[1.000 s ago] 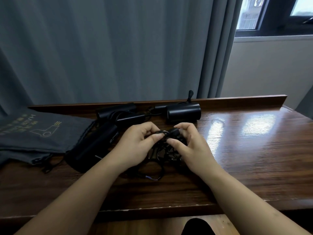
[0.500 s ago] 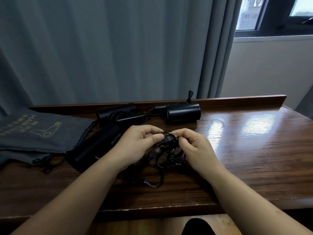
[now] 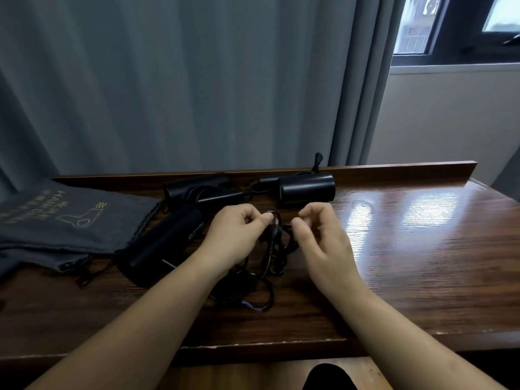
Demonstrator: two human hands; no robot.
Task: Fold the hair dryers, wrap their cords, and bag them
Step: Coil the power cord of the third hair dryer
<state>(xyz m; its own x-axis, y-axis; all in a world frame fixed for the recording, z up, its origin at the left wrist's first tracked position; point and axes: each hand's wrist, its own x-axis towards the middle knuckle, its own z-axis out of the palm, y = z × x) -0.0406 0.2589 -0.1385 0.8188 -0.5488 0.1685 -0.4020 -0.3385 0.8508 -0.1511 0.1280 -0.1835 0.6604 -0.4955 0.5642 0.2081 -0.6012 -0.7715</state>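
Note:
Three black hair dryers lie on the wooden table (image 3: 408, 249): one near dryer (image 3: 163, 243) angled at the left, one (image 3: 197, 187) at the back, and one (image 3: 306, 190) at the back middle. A tangled black cord (image 3: 273, 249) lies between my hands. My left hand (image 3: 239, 235) pinches a loop of that cord at its top. My right hand (image 3: 320, 237) hovers just right of the cord with loosely curled fingers, holding nothing. Grey drawstring bags (image 3: 64, 220) with a dryer print lie at the left.
A raised wooden ledge (image 3: 394, 170) runs along the table's back edge. Grey curtains (image 3: 197, 80) hang behind it, and a window (image 3: 455, 23) sits at the upper right. The bags' drawstrings (image 3: 81, 271) trail toward the front left.
My right hand has let go of the cord and drawn slightly to the right. My left hand keeps its pinch on the loop.

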